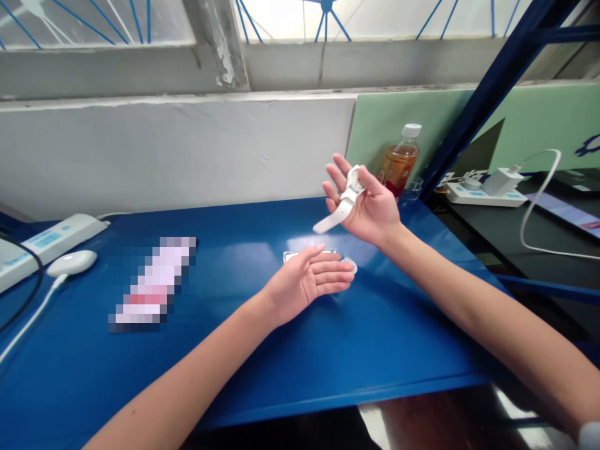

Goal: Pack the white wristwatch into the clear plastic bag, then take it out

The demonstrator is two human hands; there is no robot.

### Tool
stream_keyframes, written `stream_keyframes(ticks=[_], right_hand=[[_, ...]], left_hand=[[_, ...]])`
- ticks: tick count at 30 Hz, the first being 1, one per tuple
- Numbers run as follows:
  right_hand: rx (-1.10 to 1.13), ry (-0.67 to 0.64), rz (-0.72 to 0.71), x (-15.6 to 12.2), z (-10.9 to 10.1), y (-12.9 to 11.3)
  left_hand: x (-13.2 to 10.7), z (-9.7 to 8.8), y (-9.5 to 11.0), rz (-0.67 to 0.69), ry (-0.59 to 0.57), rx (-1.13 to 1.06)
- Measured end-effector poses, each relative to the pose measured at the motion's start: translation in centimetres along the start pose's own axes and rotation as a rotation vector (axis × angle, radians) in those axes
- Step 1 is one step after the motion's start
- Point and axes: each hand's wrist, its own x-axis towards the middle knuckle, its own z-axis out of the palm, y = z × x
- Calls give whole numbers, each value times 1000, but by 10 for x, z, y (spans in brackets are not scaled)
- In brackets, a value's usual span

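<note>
A white wristwatch (349, 199) rests against the upturned fingers of my right hand (370, 209), with the thumb laid over its dial. One end of its strap hangs free toward the lower left. Lower and to the left, my left hand (312, 281) is held palm up with its fingers stretched out and nothing in it. Behind the left hand, a small whitish object (290, 255) lies on the blue table (244, 350). The left hand hides most of it, so I cannot make out its kind.
A pixelated flat oblong (154, 284) lies left of my hands. Farther left are a white power strip (60, 237) and a white oval device on a cable (72, 262). A drink bottle (400, 162) stands behind my right hand. A blue post (487, 94) slants up at the right.
</note>
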Motion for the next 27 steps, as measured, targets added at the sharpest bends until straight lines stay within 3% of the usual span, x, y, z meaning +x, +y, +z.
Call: stream_keyframes(ticks=[3,7,13,17,21,27], right_hand=[[-61,-49,-28,-1,4,-2],[-116,-217,56,-4,14,8],[-489,-213,78,-11,23,16],[-254,-219,150,-12,22,20],[87,-256,381,-8,21,20],[226,-230,434,-8,24,9]], left_hand=[[-1,-2,2,35,-71,-36],[-1,-2,1,164,-131,-16],[3,-3,-5,292,-114,91],[3,-3,-10,334,-108,137],[3,-3,-13,286,-68,221],[5,-3,-14,178,-6,230]])
